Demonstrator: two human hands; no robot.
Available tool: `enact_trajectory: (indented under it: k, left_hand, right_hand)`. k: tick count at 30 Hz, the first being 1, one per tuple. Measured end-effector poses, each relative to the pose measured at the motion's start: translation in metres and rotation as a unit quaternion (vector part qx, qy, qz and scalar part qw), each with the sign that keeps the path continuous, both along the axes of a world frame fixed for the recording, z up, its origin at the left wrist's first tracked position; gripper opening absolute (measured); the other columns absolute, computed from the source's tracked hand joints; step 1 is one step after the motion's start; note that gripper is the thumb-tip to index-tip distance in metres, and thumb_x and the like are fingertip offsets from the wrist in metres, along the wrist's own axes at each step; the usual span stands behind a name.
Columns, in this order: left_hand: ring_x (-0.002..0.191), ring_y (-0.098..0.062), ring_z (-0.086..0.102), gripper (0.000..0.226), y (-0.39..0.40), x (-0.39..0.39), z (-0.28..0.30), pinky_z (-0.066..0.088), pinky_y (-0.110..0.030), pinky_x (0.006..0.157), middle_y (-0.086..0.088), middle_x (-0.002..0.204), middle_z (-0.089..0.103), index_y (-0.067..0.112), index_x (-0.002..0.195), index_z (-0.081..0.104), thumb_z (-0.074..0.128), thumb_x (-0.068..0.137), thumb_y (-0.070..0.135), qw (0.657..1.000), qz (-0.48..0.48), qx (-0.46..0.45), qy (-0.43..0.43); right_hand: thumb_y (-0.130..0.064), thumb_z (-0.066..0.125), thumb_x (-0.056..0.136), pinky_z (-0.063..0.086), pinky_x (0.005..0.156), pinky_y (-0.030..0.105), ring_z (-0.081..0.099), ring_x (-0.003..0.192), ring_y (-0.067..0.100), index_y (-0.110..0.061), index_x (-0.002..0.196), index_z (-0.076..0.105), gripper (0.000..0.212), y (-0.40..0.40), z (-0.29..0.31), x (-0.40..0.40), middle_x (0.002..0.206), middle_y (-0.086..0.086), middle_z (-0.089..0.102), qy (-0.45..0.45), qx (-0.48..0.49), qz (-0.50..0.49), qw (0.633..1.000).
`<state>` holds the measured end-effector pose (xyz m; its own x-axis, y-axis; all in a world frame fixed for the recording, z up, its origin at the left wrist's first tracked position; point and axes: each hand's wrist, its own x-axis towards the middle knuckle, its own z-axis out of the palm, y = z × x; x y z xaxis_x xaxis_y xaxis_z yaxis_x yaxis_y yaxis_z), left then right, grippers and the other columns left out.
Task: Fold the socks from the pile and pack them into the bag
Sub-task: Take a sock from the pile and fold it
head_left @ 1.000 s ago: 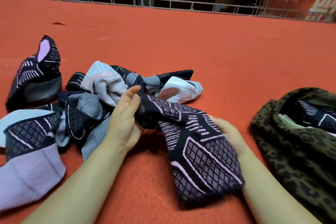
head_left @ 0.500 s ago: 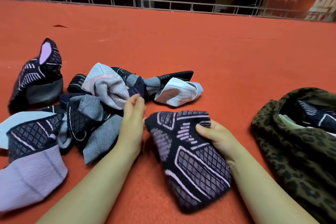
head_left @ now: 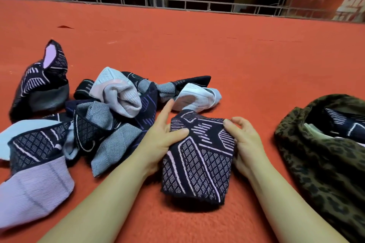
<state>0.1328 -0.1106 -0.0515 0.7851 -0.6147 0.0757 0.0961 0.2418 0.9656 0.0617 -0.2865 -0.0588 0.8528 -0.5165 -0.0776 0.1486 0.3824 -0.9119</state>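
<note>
folded sock [head_left: 199, 156] on red floor [head_left: 237, 69], nearest, between both hands | left hand [head_left: 158, 142] grips its left edge, thumb on top | right hand [head_left: 245, 144] pinches its right edge | sock pile [head_left: 110, 116] left | leopard-print bag [head_left: 324, 156] right, socks inside

One head-worn camera looks forward and down, close over the red surface [head_left: 237, 61].

Orange-red carpeted surface [head_left: 237, 61] under sock pile [head_left: 110, 116], folded sock [head_left: 197, 163], leopard-print bag [head_left: 320, 163].
</note>
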Motion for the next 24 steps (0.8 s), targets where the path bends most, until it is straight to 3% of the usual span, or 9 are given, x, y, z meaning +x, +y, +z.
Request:
enact_trajectory:
  k: [3,4,6,9,11,15,19,22,24]
  left_hand:
    - [0.096,-0.016,0.067,0.077,0.010,0.005,0.004,0.056,-0.028,0.078,0.004,0.114,0.069,0.039,0.135,0.038,0.062,0.073,-0.001,0.997,-0.070,0.000,0.009]
    - [0.100,-0.019,0.065,0.076,0.013,0.008,0.004,0.055,-0.030,0.082,-0.001,0.120,0.066,0.037,0.134,0.041,0.062,0.071,0.002,0.997,-0.081,0.011,0.009]
    - [0.100,-0.021,0.065,0.074,0.016,0.012,0.005,0.053,-0.033,0.087,-0.008,0.117,0.067,0.031,0.135,0.044,0.064,0.070,0.003,0.996,-0.071,0.048,-0.015]
    - [0.096,-0.012,0.066,0.064,0.007,0.026,0.023,0.050,-0.032,0.092,0.004,0.103,0.072,0.031,0.125,0.054,0.064,0.066,0.008,0.985,0.016,0.118,-0.128]
    - [0.101,-0.002,0.063,0.057,-0.004,0.038,0.043,0.047,-0.028,0.095,0.018,0.105,0.069,0.040,0.113,0.055,0.063,0.065,0.011,0.973,0.059,0.113,-0.191]
    - [0.120,-0.006,0.053,0.062,-0.013,0.051,0.068,0.038,-0.031,0.106,0.014,0.126,0.056,0.047,0.116,0.048,0.061,0.067,0.010,0.943,0.082,0.096,-0.309]
    - [0.121,0.011,0.045,0.060,0.001,0.041,0.040,0.033,-0.027,0.110,0.030,0.127,0.050,0.059,0.114,0.042,0.061,0.069,0.024,0.908,0.066,0.218,-0.351]
    - [0.116,0.017,0.042,0.057,0.016,0.016,0.001,0.031,-0.020,0.109,0.031,0.125,0.047,0.056,0.119,0.040,0.067,0.079,0.025,0.886,0.020,0.291,-0.360]
    - [0.120,0.013,0.040,0.066,0.024,0.007,-0.016,0.030,-0.016,0.107,0.027,0.131,0.044,0.048,0.131,0.039,0.072,0.077,0.029,0.863,-0.008,0.343,-0.370]
  right_hand:
    - [-0.041,0.085,0.055,0.051,0.055,0.026,0.061,0.058,0.013,-0.023,0.115,0.056,0.069,-0.007,0.010,-0.011,0.075,0.001,0.070,0.007,-0.030,0.124,0.992]
    - [-0.044,0.089,0.045,0.051,0.062,0.029,0.062,0.065,0.017,-0.026,0.114,0.060,0.077,-0.009,0.011,-0.015,0.084,0.004,0.070,0.041,-0.054,0.191,0.979]
    - [-0.028,0.088,0.054,0.050,0.069,0.032,0.064,0.074,0.021,-0.019,0.116,0.062,0.067,-0.009,0.016,-0.019,0.095,0.007,0.070,0.088,-0.103,0.239,0.961]
    - [0.008,0.066,0.079,0.053,0.062,0.021,0.066,0.070,0.010,-0.007,0.118,0.058,0.043,-0.012,0.038,-0.003,0.084,0.001,0.072,0.041,-0.178,0.120,0.976]
    - [0.014,0.062,0.079,0.050,0.067,0.016,0.065,0.073,0.002,-0.016,0.110,0.061,0.043,-0.014,0.061,0.009,0.084,-0.004,0.071,-0.028,-0.269,0.046,0.962]
    - [0.014,0.066,0.076,0.046,0.076,0.010,0.061,0.083,-0.009,-0.027,0.100,0.062,0.047,-0.017,0.086,0.019,0.098,-0.009,0.066,-0.099,-0.370,-0.008,0.924]
    - [0.000,0.076,0.070,0.043,0.083,0.010,0.058,0.086,-0.013,-0.039,0.095,0.060,0.049,-0.018,0.050,0.006,0.102,-0.016,0.064,0.037,-0.475,0.048,0.878]
    - [-0.021,0.075,0.058,0.043,0.076,0.009,0.059,0.081,-0.005,-0.037,0.093,0.060,0.041,-0.013,0.011,-0.016,0.099,-0.012,0.065,0.130,-0.481,0.138,0.856]
    - [-0.018,0.077,0.064,0.041,0.077,0.007,0.058,0.082,-0.008,-0.038,0.099,0.058,0.045,-0.009,-0.001,-0.023,0.104,-0.013,0.063,0.146,-0.499,0.164,0.838]
